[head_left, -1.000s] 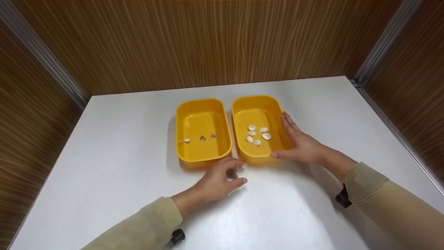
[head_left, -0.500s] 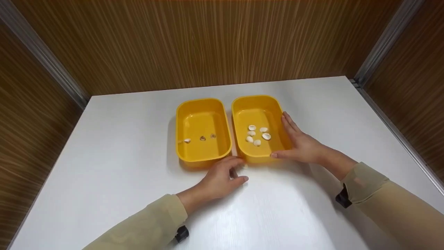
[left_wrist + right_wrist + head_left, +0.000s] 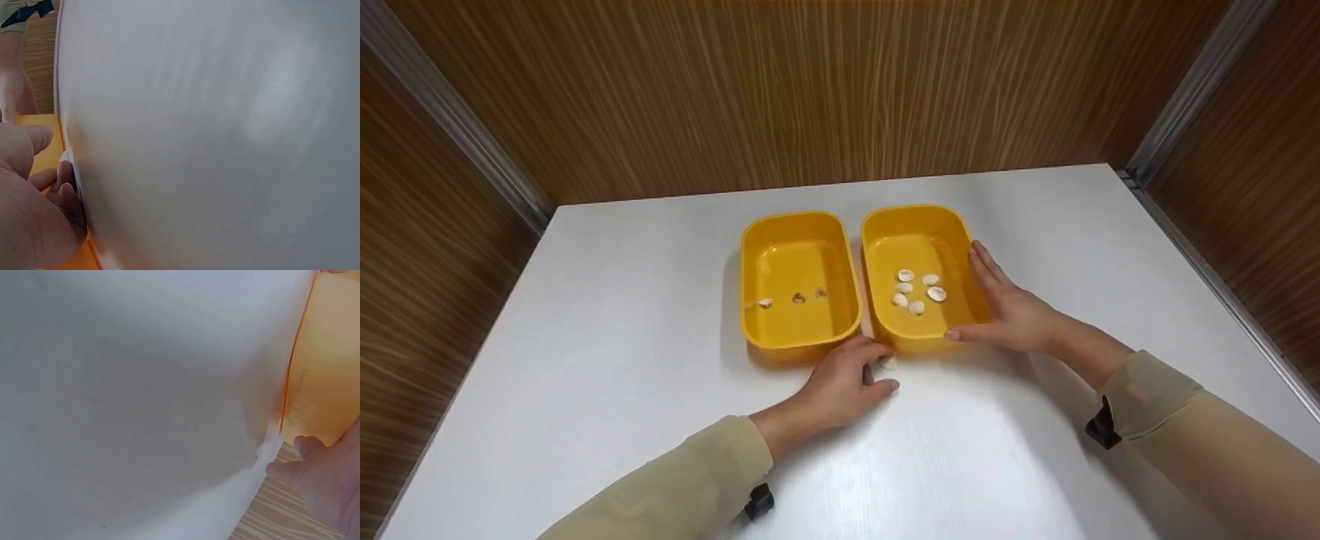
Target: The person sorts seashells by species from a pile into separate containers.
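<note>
My left hand (image 3: 844,382) lies low on the table in front of the two yellow bins, thumb and fingers apart. A small white seashell (image 3: 889,363) sits on the table by its fingertips; in the left wrist view the shell (image 3: 63,156) shows just beyond a fingertip. I cannot tell whether they touch. My right hand (image 3: 1016,315) rests against the right bin (image 3: 919,341), fingers along its right side and thumb at the front corner. Several white shells (image 3: 916,307) lie inside that bin. The left bin (image 3: 802,346) holds a white shell (image 3: 765,303) and two brownish shells (image 3: 799,298).
The bins stand side by side with a narrow gap between them on a white table (image 3: 645,300). Wood-patterned panels (image 3: 840,97) enclose the back and both sides, with metal strips (image 3: 1200,82) at the corners.
My left hand has shifted slightly forward and to the right, closer around the shell on the table. The right hand and both bins have stayed in place.
</note>
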### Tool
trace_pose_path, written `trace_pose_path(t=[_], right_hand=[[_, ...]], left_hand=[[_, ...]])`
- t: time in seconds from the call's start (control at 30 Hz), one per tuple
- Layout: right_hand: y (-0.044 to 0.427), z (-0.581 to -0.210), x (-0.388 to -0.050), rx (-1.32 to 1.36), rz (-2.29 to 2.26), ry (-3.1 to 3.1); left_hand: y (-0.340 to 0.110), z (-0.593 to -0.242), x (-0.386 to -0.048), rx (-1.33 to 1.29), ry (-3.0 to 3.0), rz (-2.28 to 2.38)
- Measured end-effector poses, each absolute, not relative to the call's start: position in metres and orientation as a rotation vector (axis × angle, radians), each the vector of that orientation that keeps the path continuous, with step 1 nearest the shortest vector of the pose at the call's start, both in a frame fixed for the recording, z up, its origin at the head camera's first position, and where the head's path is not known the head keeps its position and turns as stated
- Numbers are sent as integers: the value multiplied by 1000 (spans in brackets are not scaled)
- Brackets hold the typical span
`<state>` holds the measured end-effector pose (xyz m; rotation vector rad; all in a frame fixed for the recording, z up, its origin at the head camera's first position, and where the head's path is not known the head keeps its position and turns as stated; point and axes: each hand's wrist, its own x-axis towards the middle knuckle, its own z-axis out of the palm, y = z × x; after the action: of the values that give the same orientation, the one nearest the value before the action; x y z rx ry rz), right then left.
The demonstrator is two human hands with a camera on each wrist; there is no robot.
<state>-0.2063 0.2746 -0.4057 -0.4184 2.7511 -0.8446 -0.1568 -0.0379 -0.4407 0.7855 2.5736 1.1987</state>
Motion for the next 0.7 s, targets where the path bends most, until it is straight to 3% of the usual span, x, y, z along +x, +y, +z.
trace_pose_path(t=[0.7], right_hand=[[274,-408,-208,-406,-844,2756]], left_hand=[[-37,-440,-156,767,2564,1170]])
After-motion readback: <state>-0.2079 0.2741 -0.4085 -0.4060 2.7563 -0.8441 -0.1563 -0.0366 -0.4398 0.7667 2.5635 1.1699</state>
